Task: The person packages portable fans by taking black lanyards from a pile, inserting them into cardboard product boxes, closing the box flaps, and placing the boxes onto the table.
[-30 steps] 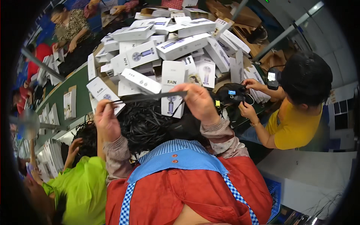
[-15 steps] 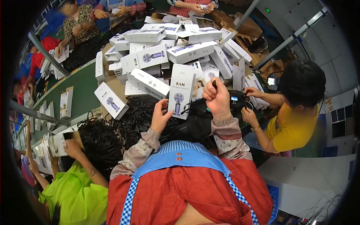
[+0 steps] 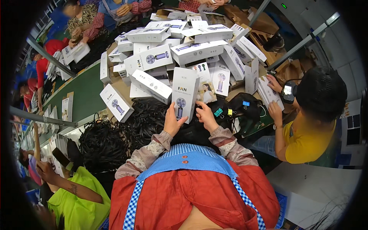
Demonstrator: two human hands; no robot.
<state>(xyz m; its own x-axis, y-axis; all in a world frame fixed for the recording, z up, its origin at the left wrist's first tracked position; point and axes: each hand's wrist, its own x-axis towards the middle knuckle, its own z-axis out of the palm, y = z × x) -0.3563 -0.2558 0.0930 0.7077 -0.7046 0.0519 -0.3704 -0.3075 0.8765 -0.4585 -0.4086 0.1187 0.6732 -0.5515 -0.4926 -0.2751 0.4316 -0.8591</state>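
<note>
A white fan box (image 3: 185, 90), printed with a purple handheld fan, stands tilted in front of me. My left hand (image 3: 174, 122) grips its lower left side, thumb across the front and fingers at the edge. Close by the box's right edge is my right hand (image 3: 207, 117), its fingers curled and the index tip near the cardboard. Whatever those fingers may hold is too small to make out. Black cords (image 3: 147, 117) lie heaped just left of my hands. To the right, a black bundle (image 3: 249, 115) carries a blue binder clip (image 3: 245, 104), beside green and yellow clips.
Beyond the box rises a big pile of white fan boxes (image 3: 153, 57). Another cord heap (image 3: 101, 140) lies left. At right, a person in yellow (image 3: 310, 134) handles flat white cartons (image 3: 270, 92); a person in bright green (image 3: 80, 191) works at lower left. Metal posts (image 3: 50, 57) flank the table.
My right hand has come down and left from a raised fist with a black cord to the box's edge. The person in yellow has reached to the white cartons.
</note>
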